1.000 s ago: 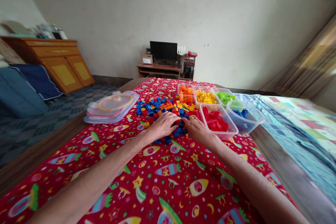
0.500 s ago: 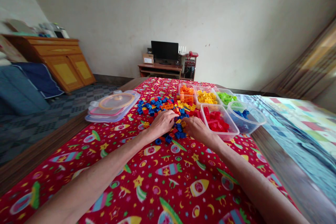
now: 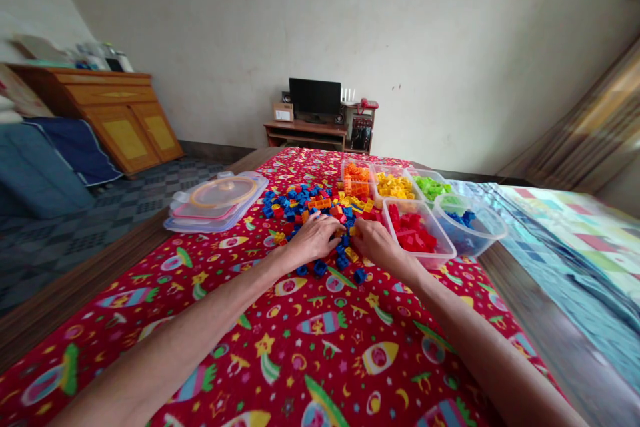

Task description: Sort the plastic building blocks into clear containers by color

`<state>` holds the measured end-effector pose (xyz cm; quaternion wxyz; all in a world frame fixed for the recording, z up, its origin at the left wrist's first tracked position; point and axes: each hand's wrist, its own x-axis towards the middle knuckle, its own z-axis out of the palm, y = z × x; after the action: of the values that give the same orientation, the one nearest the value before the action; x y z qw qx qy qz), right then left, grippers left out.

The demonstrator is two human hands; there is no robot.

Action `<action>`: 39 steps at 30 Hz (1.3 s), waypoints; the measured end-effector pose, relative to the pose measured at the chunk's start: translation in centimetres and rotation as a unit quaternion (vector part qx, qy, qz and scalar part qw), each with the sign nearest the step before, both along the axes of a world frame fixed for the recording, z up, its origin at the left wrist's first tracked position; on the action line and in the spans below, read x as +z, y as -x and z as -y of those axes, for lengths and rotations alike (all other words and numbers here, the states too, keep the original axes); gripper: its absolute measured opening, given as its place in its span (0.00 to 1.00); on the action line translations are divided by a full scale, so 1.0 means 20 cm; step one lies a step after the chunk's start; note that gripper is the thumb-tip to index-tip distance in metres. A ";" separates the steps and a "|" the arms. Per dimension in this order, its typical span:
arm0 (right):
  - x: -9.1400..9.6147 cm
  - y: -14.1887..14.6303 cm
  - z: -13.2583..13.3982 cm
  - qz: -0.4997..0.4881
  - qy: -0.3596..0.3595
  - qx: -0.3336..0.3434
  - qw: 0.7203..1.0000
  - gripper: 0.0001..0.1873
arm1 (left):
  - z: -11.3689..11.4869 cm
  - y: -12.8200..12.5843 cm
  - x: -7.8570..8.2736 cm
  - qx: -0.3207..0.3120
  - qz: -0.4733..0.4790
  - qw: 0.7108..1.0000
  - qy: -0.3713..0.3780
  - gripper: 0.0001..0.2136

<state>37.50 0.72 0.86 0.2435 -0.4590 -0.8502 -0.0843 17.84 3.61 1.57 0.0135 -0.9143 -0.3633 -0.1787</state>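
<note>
A heap of mixed toy building bricks [image 3: 295, 200], mostly blue with some red, yellow and orange, lies between and beyond my hands. Over its near side, my left hand [image 3: 316, 239] is closed, with fingers curled down among the bricks; what they grip is hidden. My right hand [image 3: 376, 240] is closed too, a bit of yellow brick [image 3: 353, 231] showing at its fingertips. Just below the fingers lie another yellow brick [image 3: 351, 254] and a loose blue brick [image 3: 360, 275]. To the right of my right hand stands a clear box of red bricks [image 3: 445, 255].
Behind the red box are clear boxes with orange bricks [image 3: 357, 173], yellow bricks [image 3: 395, 185] and green bricks [image 3: 433, 188]. A round clear tub [image 3: 493, 235] holds a few blue bricks. Stacked lids [image 3: 215, 213] lie at left on the red patterned cloth [image 3: 320, 360].
My left hand has shifted slightly right and lower, and my right hand a little to the right. A blue brick now lies apart on the cloth below my right hand.
</note>
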 end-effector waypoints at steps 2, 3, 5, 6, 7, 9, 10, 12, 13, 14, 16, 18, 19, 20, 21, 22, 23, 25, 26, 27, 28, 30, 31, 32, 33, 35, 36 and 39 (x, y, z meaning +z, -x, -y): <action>0.04 0.02 -0.02 -0.031 0.055 -0.030 0.998 0.05 | -0.01 0.00 -0.01 0.006 0.002 1.000 -0.005 0.12; 0.06 0.03 -0.02 -0.056 0.089 -0.047 0.993 0.05 | -0.02 0.00 -0.01 0.009 0.006 1.000 -0.006 0.11; 0.10 0.05 -0.03 -0.117 0.146 -0.075 0.979 0.05 | -0.02 0.01 -0.01 0.009 0.022 1.000 -0.002 0.10; 0.12 0.06 -0.03 -0.150 0.162 -0.077 0.972 0.04 | -0.02 0.01 -0.01 0.007 0.033 0.999 0.004 0.08; 0.13 0.06 -0.03 -0.185 0.176 -0.074 0.964 0.04 | -0.02 0.01 0.00 0.005 0.044 0.999 0.013 0.07; 0.15 0.07 -0.03 -0.276 0.213 -0.052 0.936 0.05 | -0.03 0.02 0.02 0.007 0.067 0.997 0.039 0.03; 0.15 0.07 -0.03 -0.330 0.237 -0.037 0.913 0.05 | -0.03 0.03 0.04 0.013 0.078 0.995 0.054 0.03; 0.15 0.08 -0.03 -0.439 0.293 -0.017 0.849 0.06 | -0.03 0.04 0.08 0.030 0.104 0.991 0.080 0.04; 0.14 0.09 -0.03 -0.488 0.318 -0.013 0.813 0.07 | -0.02 0.04 0.10 0.037 0.118 0.988 0.089 0.04; 0.14 0.10 -0.02 -0.529 0.339 -0.011 0.778 0.07 | -0.02 0.04 0.12 0.042 0.133 0.986 0.095 0.04; 0.13 0.11 -0.01 -0.579 0.363 -0.018 0.729 0.07 | 0.00 0.03 0.14 0.044 0.158 0.982 0.097 0.03; 0.12 0.13 0.00 -0.574 0.370 -0.041 0.729 0.07 | 0.01 0.03 0.16 0.037 0.168 0.981 0.088 0.03; 0.12 0.13 0.00 -0.551 0.373 -0.054 0.745 0.07 | 0.02 0.03 0.17 0.029 0.166 0.983 0.080 0.03; 0.12 0.14 0.00 -0.517 0.376 -0.067 0.766 0.06 | 0.02 0.03 0.17 0.019 0.163 0.984 0.069 0.04; 0.12 0.14 0.00 -0.480 0.377 -0.076 0.788 0.06 | 0.01 0.04 0.18 0.010 0.162 0.985 0.058 0.04; 0.12 0.14 0.00 -0.442 0.373 -0.082 0.811 0.04 | 0.01 0.06 0.19 0.004 0.163 0.985 0.048 0.06; 0.11 0.14 0.00 -0.407 0.363 -0.085 0.834 0.03 | 0.00 0.07 0.21 0.003 0.167 0.985 0.044 0.07; 0.11 0.13 -0.01 -0.333 0.322 -0.089 0.882 0.06 | -0.02 0.12 0.24 0.019 0.183 0.981 0.058 0.10; 0.10 0.13 -0.01 -0.288 0.293 -0.088 0.907 0.09 | -0.03 0.14 0.26 0.032 0.190 0.978 0.074 0.11; 0.10 0.12 0.00 -0.242 0.263 -0.087 0.930 0.12 | -0.03 0.16 0.27 0.042 0.189 0.977 0.091 0.12; 0.09 0.11 0.00 -0.202 0.238 -0.085 0.946 0.14 | -0.04 0.18 0.27 0.050 0.181 0.977 0.103 0.13; 0.07 0.10 0.02 -0.136 0.187 -0.072 0.970 0.14 | -0.05 0.20 0.27 0.054 0.148 0.982 0.108 0.13; 0.06 0.09 0.03 -0.107 0.163 -0.064 0.979 0.12 | -0.05 0.20 0.27 0.046 0.123 0.985 0.111 0.12; 0.06 0.08 0.04 -0.079 0.144 -0.060 0.985 0.08 | -0.05 0.20 0.26 0.034 0.098 0.988 0.118 0.12; 0.05 0.07 0.05 -0.051 0.126 -0.057 0.989 0.04 | -0.04 0.20 0.24 0.018 0.076 0.989 0.127 0.12; 0.04 0.06 0.05 -0.003 0.090 -0.055 0.994 0.04 | -0.03 0.18 0.22 -0.012 0.037 0.988 0.148 0.12; 0.04 0.06 0.04 0.007 0.080 -0.051 0.995 0.07 | -0.02 0.18 0.21 -0.020 0.020 0.988 0.152 0.12; 0.06 0.04 0.04 0.025 0.068 -0.029 0.997 0.14 | 0.01 0.16 0.20 -0.009 -0.034 0.991 0.131 0.09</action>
<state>36.75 -0.04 2.09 0.1880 -0.4964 -0.8463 -0.0442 14.60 3.44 5.59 -0.0959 -0.9169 -0.3748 -0.0981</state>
